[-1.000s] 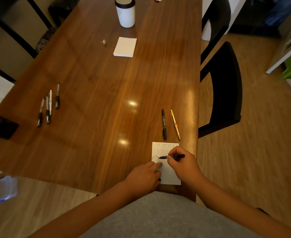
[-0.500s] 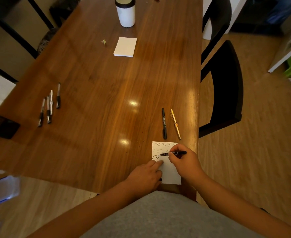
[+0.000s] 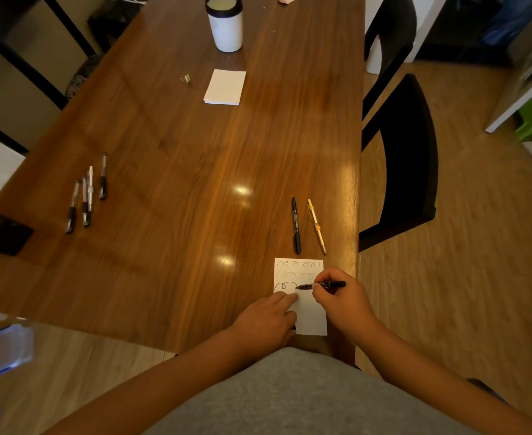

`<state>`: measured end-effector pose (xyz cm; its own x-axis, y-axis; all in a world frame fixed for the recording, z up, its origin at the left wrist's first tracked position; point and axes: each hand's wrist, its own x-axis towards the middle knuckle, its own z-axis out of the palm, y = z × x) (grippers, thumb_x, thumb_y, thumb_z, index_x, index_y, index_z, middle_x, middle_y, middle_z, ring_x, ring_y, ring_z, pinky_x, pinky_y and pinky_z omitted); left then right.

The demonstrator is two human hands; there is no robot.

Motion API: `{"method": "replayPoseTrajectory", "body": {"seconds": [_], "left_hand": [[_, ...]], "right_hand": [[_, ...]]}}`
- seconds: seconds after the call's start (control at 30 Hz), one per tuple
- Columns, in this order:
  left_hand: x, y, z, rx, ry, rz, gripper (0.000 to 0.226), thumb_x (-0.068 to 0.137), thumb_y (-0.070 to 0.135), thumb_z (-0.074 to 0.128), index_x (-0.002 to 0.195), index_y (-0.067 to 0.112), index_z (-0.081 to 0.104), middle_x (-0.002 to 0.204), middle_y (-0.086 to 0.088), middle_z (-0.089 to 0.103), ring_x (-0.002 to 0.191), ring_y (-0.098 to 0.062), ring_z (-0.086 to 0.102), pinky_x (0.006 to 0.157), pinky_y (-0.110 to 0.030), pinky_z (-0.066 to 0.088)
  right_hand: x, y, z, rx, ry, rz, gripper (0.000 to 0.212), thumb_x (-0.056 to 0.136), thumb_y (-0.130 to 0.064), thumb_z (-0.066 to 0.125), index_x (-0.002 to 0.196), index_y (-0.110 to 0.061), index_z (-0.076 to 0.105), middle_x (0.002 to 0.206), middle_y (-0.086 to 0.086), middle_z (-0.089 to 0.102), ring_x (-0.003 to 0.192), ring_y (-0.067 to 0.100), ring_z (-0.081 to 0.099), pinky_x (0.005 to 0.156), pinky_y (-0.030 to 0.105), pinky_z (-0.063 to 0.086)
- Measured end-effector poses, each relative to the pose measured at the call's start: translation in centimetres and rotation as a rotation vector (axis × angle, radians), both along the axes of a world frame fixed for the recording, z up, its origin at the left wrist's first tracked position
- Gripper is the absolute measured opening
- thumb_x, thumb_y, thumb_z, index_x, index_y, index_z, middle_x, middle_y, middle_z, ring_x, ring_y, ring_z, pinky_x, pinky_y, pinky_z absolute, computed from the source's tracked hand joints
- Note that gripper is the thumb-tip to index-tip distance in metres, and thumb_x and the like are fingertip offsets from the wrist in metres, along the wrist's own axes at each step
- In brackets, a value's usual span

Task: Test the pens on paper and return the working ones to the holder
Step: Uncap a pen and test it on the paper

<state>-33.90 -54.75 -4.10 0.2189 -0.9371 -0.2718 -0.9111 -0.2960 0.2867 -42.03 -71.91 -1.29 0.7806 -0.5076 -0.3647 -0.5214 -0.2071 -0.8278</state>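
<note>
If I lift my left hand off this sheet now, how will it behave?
Likely slides under the pen: the sheet looks thin on a glossy table, pinned by the left hand. Probably floppy and light if lifted. It lies near the table's edge, so a push might send it off.

Warm, dim indoor light fills the room and gives the brown desk (image 3: 170, 146) an amber cast. Two small white glare spots sit on its polished top, one near the middle and one closer in, with a broader pale sheen toward the far end. The white paper (image 3: 312, 315) is the brightest patch. Its loops and the black pen (image 3: 321, 285) in the right hand (image 3: 341, 301) read sharp. The loose pens (image 3: 85, 196) at the left look soft. A blurred bluish shape (image 3: 1, 353) smears the near left corner. The desk edges bow from wide-angle distortion, and the far corners fall dark.
</note>
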Motion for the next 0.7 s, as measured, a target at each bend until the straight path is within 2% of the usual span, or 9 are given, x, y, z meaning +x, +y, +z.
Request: {"method": "replayPoseTrajectory", "body": {"seconds": [0.13, 0.37, 0.57, 0.7], "left_hand": [[0.0, -0.2, 0.3, 0.013, -0.005, -0.014, 0.044, 0.101, 0.039, 0.038, 0.129, 0.009, 0.054, 0.155, -0.010, 0.028, 0.134, -0.026, 0.032, 0.102, -0.040, 0.040], [0.1, -0.5, 0.4, 0.055, -0.045, -0.047, 0.045, 0.102, 0.039, 0.033, 0.132, 0.011, 0.051, 0.157, -0.009, 0.025, 0.133, -0.028, 0.032, 0.103, -0.043, 0.038], [0.1, -0.7, 0.4, 0.086, -0.066, -0.049, 0.045, 0.102, 0.041, 0.034, 0.131, 0.012, 0.052, 0.158, -0.008, 0.023, 0.135, -0.028, 0.029, 0.103, -0.044, 0.033], [0.1, -0.7, 0.5, 0.090, -0.083, -0.061, 0.045, 0.102, 0.043, 0.034, 0.131, 0.013, 0.052, 0.159, -0.006, 0.020, 0.135, -0.029, 0.029, 0.101, -0.045, 0.033]], "right_hand": [[0.3, 0.1, 0.2, -0.006, 0.002, 0.027, 0.010, 0.091, -0.016, 0.066, 0.089, -0.025, 0.061, 0.095, -0.015, 0.063, 0.091, 0.006, 0.059, 0.060, 0.009, 0.046], [0.2, -0.6, -0.1, -0.027, -0.025, 0.006, 0.007, 0.092, -0.017, 0.065, 0.091, -0.023, 0.061, 0.110, -0.010, 0.062, 0.102, 0.007, 0.053, 0.056, 0.007, 0.049], [-0.5, -1.2, -0.1, -0.057, -0.012, -0.029, 0.017, 0.091, -0.018, 0.065, 0.084, -0.031, 0.059, 0.091, -0.018, 0.062, 0.087, 0.009, 0.061, 0.061, 0.012, 0.048], [-1.1, -1.3, 0.0, -0.068, -0.018, -0.032, 0.012, 0.092, -0.018, 0.065, 0.086, -0.028, 0.061, 0.089, -0.016, 0.063, 0.084, 0.009, 0.061, 0.060, 0.011, 0.046]]}}
